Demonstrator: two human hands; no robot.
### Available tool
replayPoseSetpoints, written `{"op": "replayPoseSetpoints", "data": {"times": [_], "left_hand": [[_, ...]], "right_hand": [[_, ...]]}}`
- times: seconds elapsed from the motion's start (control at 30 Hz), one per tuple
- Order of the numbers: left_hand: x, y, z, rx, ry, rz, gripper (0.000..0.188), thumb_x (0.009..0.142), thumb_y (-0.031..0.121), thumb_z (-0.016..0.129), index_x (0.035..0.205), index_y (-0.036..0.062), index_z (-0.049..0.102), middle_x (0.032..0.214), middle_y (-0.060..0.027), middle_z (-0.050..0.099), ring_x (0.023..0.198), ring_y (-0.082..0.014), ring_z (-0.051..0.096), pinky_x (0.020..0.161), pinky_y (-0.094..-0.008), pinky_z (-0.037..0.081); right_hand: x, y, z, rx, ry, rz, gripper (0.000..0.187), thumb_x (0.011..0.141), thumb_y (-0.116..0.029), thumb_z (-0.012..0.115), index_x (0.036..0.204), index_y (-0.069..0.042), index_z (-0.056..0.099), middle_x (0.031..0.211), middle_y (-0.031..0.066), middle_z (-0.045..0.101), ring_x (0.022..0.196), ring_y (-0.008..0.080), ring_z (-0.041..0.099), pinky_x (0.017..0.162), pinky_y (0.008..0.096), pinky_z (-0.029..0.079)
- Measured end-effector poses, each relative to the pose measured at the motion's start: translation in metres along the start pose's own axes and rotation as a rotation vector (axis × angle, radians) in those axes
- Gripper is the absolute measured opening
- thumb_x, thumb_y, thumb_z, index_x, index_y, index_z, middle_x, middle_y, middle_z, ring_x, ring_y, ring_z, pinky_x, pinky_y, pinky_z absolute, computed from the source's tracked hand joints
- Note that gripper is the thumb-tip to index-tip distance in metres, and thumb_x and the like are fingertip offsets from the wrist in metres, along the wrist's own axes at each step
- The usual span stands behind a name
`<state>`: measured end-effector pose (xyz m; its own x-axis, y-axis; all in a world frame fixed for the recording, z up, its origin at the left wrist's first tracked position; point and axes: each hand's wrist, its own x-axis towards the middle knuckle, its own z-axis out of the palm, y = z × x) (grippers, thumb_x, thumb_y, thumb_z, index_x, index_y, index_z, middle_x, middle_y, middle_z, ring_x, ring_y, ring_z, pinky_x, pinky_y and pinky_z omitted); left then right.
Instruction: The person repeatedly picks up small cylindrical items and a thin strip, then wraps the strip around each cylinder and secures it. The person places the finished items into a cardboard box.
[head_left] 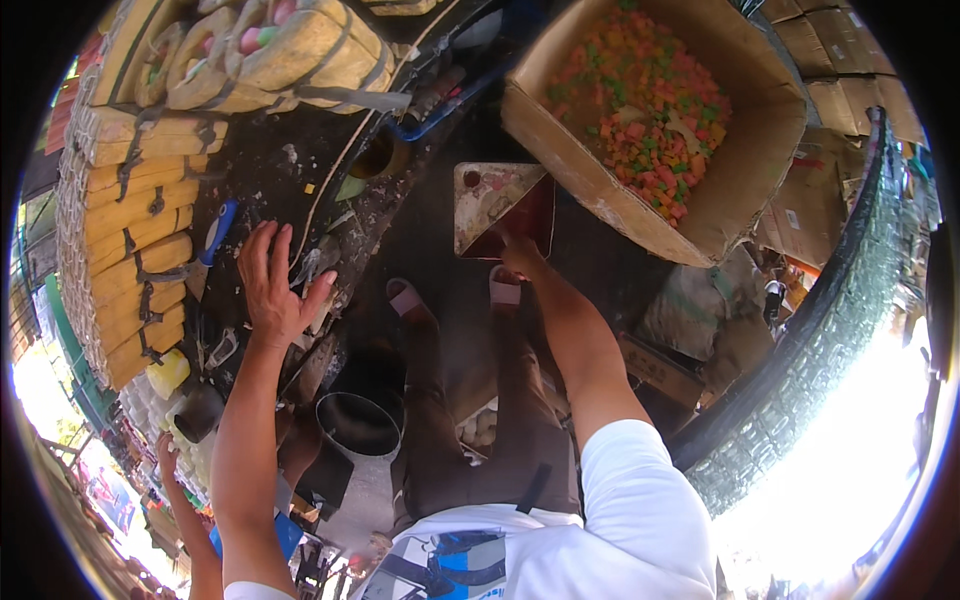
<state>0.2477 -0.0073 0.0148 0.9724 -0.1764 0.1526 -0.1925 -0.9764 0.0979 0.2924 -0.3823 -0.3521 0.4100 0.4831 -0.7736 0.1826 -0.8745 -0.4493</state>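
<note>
My left hand is held over the dark, littered work surface, fingers spread and nothing in them. Beside it lies a tool with a blue and white handle. My right arm reaches forward, and my right hand is closed on the near edge of a square, worn metal tin. The tin's face is part pale and rusty, part dark red, divided by a diagonal edge. Just beyond, to the right, a large open cardboard box holds many small red, orange and green cubes.
Yellow blocks tied with black straps are stacked at the left, below moulds with coloured pieces. A round dark container stands by my left leg. Another person's arm shows at lower left. Cartons and a sack lie right.
</note>
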Motion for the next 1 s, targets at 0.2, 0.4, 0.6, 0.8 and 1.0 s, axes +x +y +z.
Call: {"op": "replayPoseSetpoints", "data": {"times": [0.2, 0.4, 0.6, 0.8, 1.0], "left_hand": [[-0.017, -0.004, -0.001, -0.013, -0.012, -0.056, 0.079, 0.085, 0.045, 0.078, 0.143, -0.0004, 0.05, 0.142, -0.0229, 0.048, 0.131, -0.0442, 0.047, 0.108, -0.0587, 0.038], [-0.007, -0.003, 0.001, -0.027, 0.007, -0.012, 0.076, 0.087, 0.045, 0.077, 0.142, -0.0011, 0.051, 0.141, -0.0233, 0.049, 0.129, -0.044, 0.048, 0.106, -0.0579, 0.04], [-0.016, -0.005, 0.001, -0.007, 0.003, -0.035, 0.077, 0.087, 0.044, 0.078, 0.142, -0.0014, 0.051, 0.141, -0.023, 0.049, 0.129, -0.044, 0.049, 0.106, -0.0574, 0.04], [-0.021, -0.004, 0.0, 0.006, -0.006, -0.047, 0.076, 0.088, 0.046, 0.077, 0.142, -0.0018, 0.052, 0.141, -0.0232, 0.049, 0.129, -0.0441, 0.049, 0.106, -0.0573, 0.041], [-0.007, -0.006, 0.001, 0.017, -0.011, -0.021, 0.076, 0.088, 0.047, 0.076, 0.142, -0.0017, 0.052, 0.14, -0.0235, 0.049, 0.129, -0.0445, 0.049, 0.106, -0.0578, 0.041]], "right_hand": [[-0.084, -0.003, -0.043, 0.226, -0.083, 0.398, 0.072, 0.09, -0.01, 0.061, 0.159, -0.011, 0.038, 0.126, 0.0261, 0.068, 0.114, 0.0363, 0.07, 0.088, 0.0463, 0.06], [-0.035, 0.047, 0.013, -0.01, -0.026, 0.382, 0.054, 0.092, -0.011, 0.061, 0.143, -0.003, 0.049, 0.116, 0.0253, 0.069, 0.105, 0.0361, 0.072, 0.086, 0.0446, 0.061], [-0.05, 0.051, 0.035, -0.016, 0.096, 0.347, 0.032, 0.095, -0.024, 0.061, 0.094, 0.003, 0.076, 0.08, 0.02, 0.074, 0.078, 0.031, 0.076, 0.077, 0.0422, 0.061], [-0.099, 0.012, 0.022, 0.08, 0.247, 0.403, 0.046, 0.093, -0.014, 0.061, 0.135, 0.004, 0.057, 0.114, 0.028, 0.071, 0.107, 0.0444, 0.071, 0.089, 0.0506, 0.059], [-0.017, 0.023, -0.042, 0.068, 0.104, 0.423, 0.041, 0.088, -0.011, 0.066, 0.126, 0.006, 0.065, 0.121, 0.0331, 0.067, 0.113, 0.0418, 0.07, 0.093, 0.0485, 0.058]]}}
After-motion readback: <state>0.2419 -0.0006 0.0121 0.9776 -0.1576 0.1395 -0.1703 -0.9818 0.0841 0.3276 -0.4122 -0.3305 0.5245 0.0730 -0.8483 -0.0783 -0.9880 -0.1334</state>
